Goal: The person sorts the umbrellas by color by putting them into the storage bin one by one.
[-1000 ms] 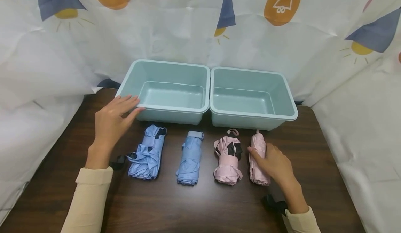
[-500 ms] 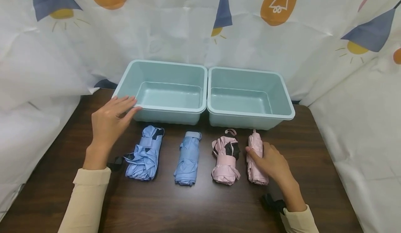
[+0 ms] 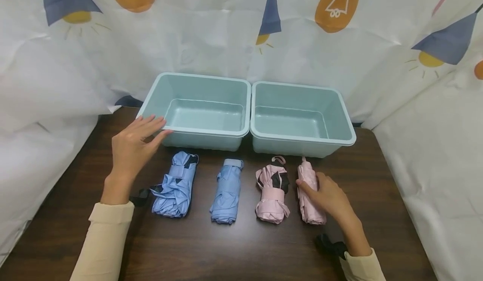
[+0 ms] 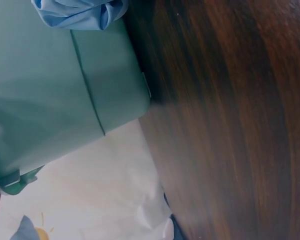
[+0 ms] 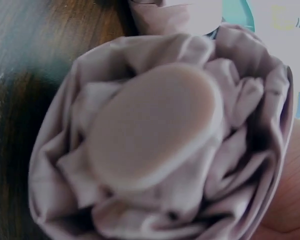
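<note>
At the right, a slim pink folded umbrella (image 3: 310, 193) lies in the grip of my right hand (image 3: 333, 197), thumb on its left side and fingers over the right. The right wrist view is filled by the umbrella's end, a pale oval cap (image 5: 157, 125) ringed by gathered cloth. My left hand (image 3: 132, 147) has its fingers stretched out at the near left corner of the left light-green bin (image 3: 203, 133), holding nothing. Between the hands lie a thicker pink folded umbrella (image 3: 273, 209), a slim blue folded umbrella (image 3: 227, 193) and a loosely wrapped blue folded umbrella (image 3: 174, 193).
The right light-green bin (image 3: 303, 139) stands beside the left one at the back of the dark wooden table (image 3: 188, 251). Behind and at both sides hangs a white patterned cloth (image 3: 211, 29). Both bins show bare floors.
The slim pink umbrella has turned slightly under my right hand, its strap end shifting left. My left hand stays at the bin's corner. The head view has shifted a little.
</note>
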`<state>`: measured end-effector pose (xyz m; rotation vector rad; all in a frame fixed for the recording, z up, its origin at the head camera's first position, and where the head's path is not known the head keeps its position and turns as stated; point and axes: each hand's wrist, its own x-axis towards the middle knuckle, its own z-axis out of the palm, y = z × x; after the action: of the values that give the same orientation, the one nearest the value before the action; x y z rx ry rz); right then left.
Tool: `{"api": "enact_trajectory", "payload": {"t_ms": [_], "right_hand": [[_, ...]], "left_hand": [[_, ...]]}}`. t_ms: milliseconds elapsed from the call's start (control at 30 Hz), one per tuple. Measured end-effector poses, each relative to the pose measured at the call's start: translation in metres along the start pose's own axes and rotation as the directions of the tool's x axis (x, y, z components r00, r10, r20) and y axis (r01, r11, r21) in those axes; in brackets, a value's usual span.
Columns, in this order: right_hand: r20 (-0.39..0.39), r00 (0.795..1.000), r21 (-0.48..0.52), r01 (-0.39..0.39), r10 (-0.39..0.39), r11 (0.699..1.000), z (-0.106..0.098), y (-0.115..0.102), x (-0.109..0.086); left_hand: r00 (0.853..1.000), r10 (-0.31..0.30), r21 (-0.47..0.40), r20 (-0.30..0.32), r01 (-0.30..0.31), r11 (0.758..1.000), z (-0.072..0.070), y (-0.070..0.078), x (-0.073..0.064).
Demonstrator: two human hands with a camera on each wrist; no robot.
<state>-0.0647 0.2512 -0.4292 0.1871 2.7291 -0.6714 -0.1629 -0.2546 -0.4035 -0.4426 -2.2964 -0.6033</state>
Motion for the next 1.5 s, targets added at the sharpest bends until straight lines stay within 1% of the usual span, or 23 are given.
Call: {"api": "enact_trajectory", "payload": {"t_ms": [133,267,400,567,667,733,800,900,1000,1067,1167,1333,1400,1500], "right_hand": [[0.013,1.0,0.011,0.003,-0.003,1.0,-0.002,0.0,0.001],[0.015,1.0,0.013,0.001,-0.002,1.0,-0.003,0.001,0.0],[0.011,1.0,0.019,0.025,-0.025,1.0,-0.004,0.004,-0.002],[0.004,0.999,0.026,0.053,-0.053,0.998,-0.006,0.005,-0.003],[0.013,0.998,0.039,0.056,-0.057,0.998,-0.007,0.005,-0.002],[0.019,0.997,0.055,0.073,-0.074,0.996,-0.008,0.006,-0.001],[0.037,0.995,0.102,0.085,-0.09,0.991,-0.008,0.008,0.0],[0.11,0.986,0.241,0.093,-0.122,0.966,-0.007,0.011,0.002],[0.196,0.971,0.389,0.053,-0.139,0.92,-0.006,0.013,0.004],[0.223,0.962,0.446,0.042,-0.156,0.894,-0.007,0.013,0.005],[0.206,0.962,0.471,0.065,-0.182,0.88,-0.013,0.012,0.005],[0.149,0.962,0.447,0.141,-0.228,0.884,-0.021,0.012,0.0],[0.127,0.959,0.456,0.171,-0.254,0.874,-0.022,0.012,-0.003],[0.102,0.96,0.482,0.183,-0.262,0.857,-0.023,0.014,-0.007]], "left_hand": [[1.0,-0.005,-0.004,-0.014,0.005,1.0,0.0,-0.001,0.001],[1.0,-0.007,0.005,-0.008,0.007,1.0,0.0,-0.002,0.001],[1.0,-0.004,-0.001,-0.003,0.004,1.0,0.002,-0.002,0.0],[1.0,-0.02,-0.014,0.006,0.021,1.0,0.002,-0.002,-0.003],[1.0,-0.015,-0.011,0.007,0.015,1.0,0.001,-0.002,-0.003],[1.0,-0.009,-0.012,0.002,0.009,1.0,0.001,-0.001,-0.002],[1.0,-0.002,-0.011,-0.005,0.002,1.0,0.001,-0.001,-0.001],[1.0,0.0,-0.009,-0.006,0.0,1.0,0.001,-0.001,0.0],[1.0,-0.005,-0.001,0.004,0.005,1.0,0.001,-0.001,-0.001],[1.0,-0.011,0.002,0.001,0.011,1.0,0.0,-0.001,-0.002],[1.0,-0.019,0.005,-0.007,0.019,1.0,0.0,-0.001,-0.003],[1.0,-0.023,-0.009,-0.016,0.023,1.0,-0.001,-0.001,-0.003],[1.0,-0.015,-0.009,-0.013,0.015,1.0,0.0,-0.001,-0.002],[1.0,-0.011,-0.027,-0.016,0.01,1.0,0.003,-0.001,-0.001]]}}
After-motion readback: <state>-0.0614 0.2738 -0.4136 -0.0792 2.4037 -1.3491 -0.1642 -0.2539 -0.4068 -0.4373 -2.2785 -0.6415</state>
